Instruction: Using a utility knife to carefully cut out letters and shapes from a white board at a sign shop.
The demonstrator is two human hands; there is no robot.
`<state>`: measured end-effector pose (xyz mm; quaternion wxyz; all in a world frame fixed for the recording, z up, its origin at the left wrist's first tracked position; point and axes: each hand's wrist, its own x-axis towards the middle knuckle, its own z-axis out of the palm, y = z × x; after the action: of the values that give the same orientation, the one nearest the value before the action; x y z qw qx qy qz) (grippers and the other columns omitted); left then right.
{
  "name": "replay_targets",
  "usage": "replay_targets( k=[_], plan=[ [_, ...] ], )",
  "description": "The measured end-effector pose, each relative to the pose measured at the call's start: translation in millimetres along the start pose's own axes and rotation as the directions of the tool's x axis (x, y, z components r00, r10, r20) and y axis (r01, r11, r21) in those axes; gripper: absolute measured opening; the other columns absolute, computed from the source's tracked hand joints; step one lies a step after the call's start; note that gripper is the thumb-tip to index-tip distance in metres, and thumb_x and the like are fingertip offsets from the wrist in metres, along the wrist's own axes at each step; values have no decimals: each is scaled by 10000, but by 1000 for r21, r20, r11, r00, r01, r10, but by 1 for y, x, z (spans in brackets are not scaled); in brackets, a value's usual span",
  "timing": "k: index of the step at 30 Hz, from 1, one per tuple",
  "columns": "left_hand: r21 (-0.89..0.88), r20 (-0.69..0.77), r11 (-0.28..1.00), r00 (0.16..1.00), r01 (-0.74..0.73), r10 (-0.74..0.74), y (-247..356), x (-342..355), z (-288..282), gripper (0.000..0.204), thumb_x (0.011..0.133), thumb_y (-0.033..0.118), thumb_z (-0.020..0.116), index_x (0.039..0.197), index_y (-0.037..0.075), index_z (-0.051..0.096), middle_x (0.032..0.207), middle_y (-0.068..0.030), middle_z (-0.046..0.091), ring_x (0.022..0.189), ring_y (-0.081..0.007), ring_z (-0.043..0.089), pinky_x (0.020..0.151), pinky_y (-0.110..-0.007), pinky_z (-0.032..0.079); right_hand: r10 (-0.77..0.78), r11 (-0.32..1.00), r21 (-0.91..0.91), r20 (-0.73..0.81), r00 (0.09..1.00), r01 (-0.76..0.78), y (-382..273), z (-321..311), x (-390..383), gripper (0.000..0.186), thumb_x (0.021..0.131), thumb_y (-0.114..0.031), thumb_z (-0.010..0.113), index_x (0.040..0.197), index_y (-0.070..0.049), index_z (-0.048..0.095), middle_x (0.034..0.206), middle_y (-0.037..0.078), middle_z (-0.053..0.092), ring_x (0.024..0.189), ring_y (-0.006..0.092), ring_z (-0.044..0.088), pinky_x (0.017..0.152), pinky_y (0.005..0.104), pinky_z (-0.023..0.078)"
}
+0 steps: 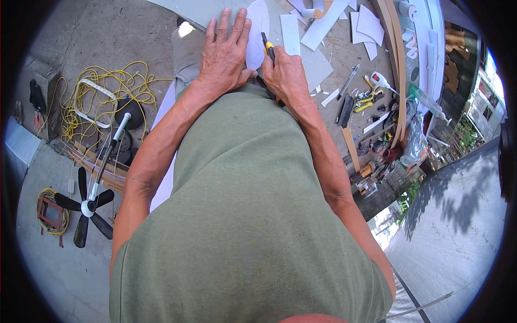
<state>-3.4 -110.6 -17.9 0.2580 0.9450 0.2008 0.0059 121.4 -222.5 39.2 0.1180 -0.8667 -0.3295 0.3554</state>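
At the top middle of the head view, my left hand (225, 54) lies with fingers stretched out on a grey board (186, 8), its fingers and thumb at the edge of a white curved piece (257, 21) with faint lines drawn on it. My right hand (283, 75) grips a yellow and black utility knife (268, 47), its tip over the white piece. A narrow white strip (289, 32) lies just right of the knife.
At upper right lie white offcuts (366, 29), tan strips (397, 48), pliers (365, 102), a glue gun (382, 81) and clutter. On the left are tangled yellow cords (91, 75), a black-bladed fan (86, 207) and a concrete block (48, 81).
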Motion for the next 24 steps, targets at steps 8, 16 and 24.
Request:
replay_targets(
  k=[8, 16, 24],
  plan=[
    [66, -5, 998, 1000, 16, -15, 7, 6, 7, 1171, 629, 503, 887, 1524, -62, 386, 1674, -203, 218, 1532, -462, 165, 1214, -628, 175, -32, 999, -37, -15, 999, 32, 7, -3, -1, 310, 943, -195, 566, 979, 108, 621, 758, 361, 655, 744, 519, 686, 690, 565, 552],
    [121, 27, 993, 1000, -8, 5, 10, 9, -3, 1151, 609, 492, 907, 1491, -78, 438, 1631, -243, 292, 1515, -462, 220, 1190, -653, 191, -42, 999, -22, 0, 999, 42, 11, -13, -3, 328, 941, -218, 590, 1007, 101, 629, 682, 315, 632, 670, 464, 677, 660, 509, 523],
    [189, 126, 981, 990, 35, -59, 19, 12, -9, 1183, 604, 489, 912, 1511, -72, 399, 1652, -215, 253, 1515, -433, 225, 1191, -648, 214, -40, 999, 15, -2, 999, 40, 14, -25, -15, 322, 934, -226, 601, 985, 90, 631, 686, 305, 628, 637, 468, 649, 642, 498, 504]
  ],
)
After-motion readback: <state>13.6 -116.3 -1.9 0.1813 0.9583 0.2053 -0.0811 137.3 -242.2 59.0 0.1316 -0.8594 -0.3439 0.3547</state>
